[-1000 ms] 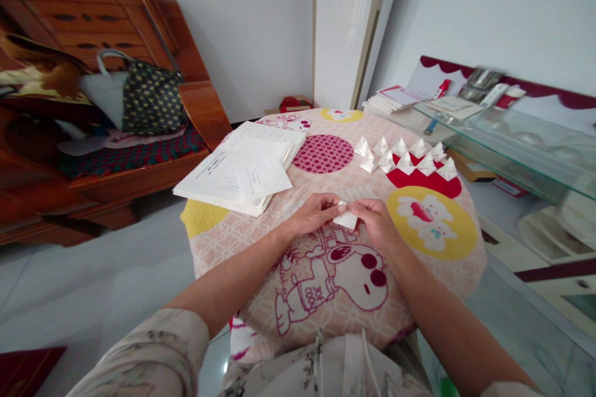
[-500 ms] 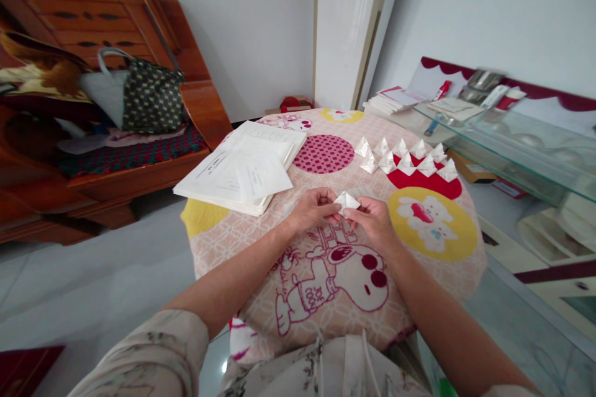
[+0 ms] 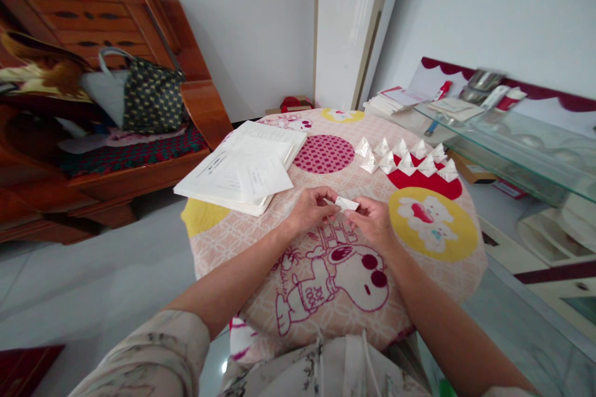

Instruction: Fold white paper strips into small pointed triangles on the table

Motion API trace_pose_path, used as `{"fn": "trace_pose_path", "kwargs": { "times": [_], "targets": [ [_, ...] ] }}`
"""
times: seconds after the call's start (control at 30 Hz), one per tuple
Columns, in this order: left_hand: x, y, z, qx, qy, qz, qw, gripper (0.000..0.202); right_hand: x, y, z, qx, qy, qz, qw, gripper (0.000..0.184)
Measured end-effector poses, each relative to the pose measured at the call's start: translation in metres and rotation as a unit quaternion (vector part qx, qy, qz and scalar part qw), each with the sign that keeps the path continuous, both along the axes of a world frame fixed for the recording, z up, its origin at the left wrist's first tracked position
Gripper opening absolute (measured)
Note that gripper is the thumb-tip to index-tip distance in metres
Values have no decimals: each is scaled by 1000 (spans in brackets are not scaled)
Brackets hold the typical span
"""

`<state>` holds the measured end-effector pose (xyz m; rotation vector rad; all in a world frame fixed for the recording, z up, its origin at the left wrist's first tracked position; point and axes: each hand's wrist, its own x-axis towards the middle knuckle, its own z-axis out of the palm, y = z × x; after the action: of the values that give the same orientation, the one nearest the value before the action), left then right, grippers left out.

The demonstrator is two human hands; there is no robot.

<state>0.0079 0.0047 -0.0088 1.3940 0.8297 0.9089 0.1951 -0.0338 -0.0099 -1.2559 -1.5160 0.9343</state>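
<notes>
Between my two hands, above the middle of the round table, is a small piece of folded white paper [image 3: 347,203]. My left hand [image 3: 315,206] pinches its left end between thumb and fingers. At the right end, my right hand [image 3: 371,216] grips it the same way. The paper's top edge now looks flat. Beyond my hands to the right, several pointed folded paper pieces [image 3: 406,162] stand in two rows on the cloth. A stack of printed paper sheets [image 3: 228,167] lies at the left, with a smaller sheet [image 3: 264,177] on top.
A patterned tablecloth [image 3: 261,254] covers the table. To the right stands a glass shelf [image 3: 521,142] holding papers and a metal bowl [image 3: 484,79]. On the left, a wooden bench [image 3: 195,105] carries a dark spotted bag [image 3: 151,96]. A tall white appliance [image 3: 347,43] stands behind.
The folded paper in my hands has gone from a pointed diamond outline to a flatter, four-sided one. Both hands have barely shifted.
</notes>
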Motion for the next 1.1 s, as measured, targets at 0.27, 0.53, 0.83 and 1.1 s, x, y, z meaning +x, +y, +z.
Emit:
{"fn": "trace_pose_path", "kwargs": {
  "times": [0.27, 0.53, 0.83, 1.1],
  "targets": [
    [2, -2, 3, 50, -76, -1, 996, 19, 1, 0, 3, 170, -27, -45, 984, 6],
    [-2, -4, 7, 111, -114, 22, 987, 17, 1, -2, 5, -66, 218, 10, 974, 23],
    [-6, -4, 4, 203, 43, -58, 977, 11, 2, -1, 6, -153, 191, -4, 970, 22],
    [-12, -2, 0, 324, 236, -137, 906, 28, 3, 1, -4, -163, -17, -18, 986, 9]
  ]
}}
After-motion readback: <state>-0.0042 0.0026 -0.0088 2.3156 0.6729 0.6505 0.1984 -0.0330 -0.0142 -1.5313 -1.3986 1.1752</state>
